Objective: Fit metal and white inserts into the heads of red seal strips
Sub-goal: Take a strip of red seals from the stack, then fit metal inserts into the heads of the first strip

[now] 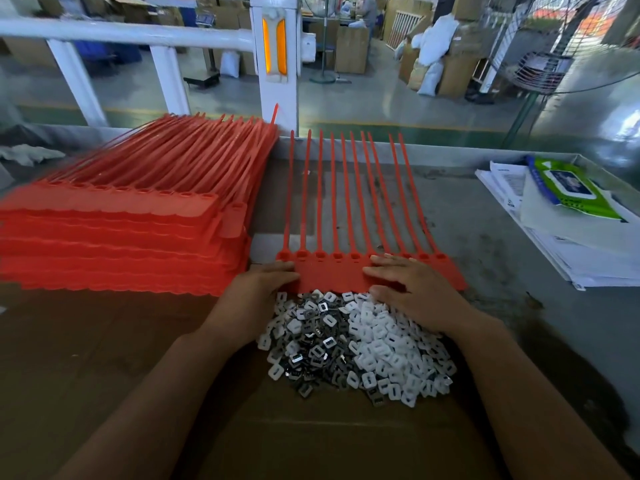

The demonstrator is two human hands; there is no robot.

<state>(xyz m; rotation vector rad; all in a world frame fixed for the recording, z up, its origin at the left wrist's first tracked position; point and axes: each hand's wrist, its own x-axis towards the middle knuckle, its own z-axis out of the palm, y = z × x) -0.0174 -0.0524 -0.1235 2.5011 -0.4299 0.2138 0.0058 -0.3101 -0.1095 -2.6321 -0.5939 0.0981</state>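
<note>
Nearest, a pile of metal and white inserts lies on cardboard; just beyond, left hand and right hand press flat, fingers straight, on a joined row of red seal strips; a stack of strips sits far left

- A stack of seal strips lies left of a single row of strips
- A pile of inserts sits just in front of that row, on cardboard
- Papers lie at the far right, a wipes pack on them
</note>
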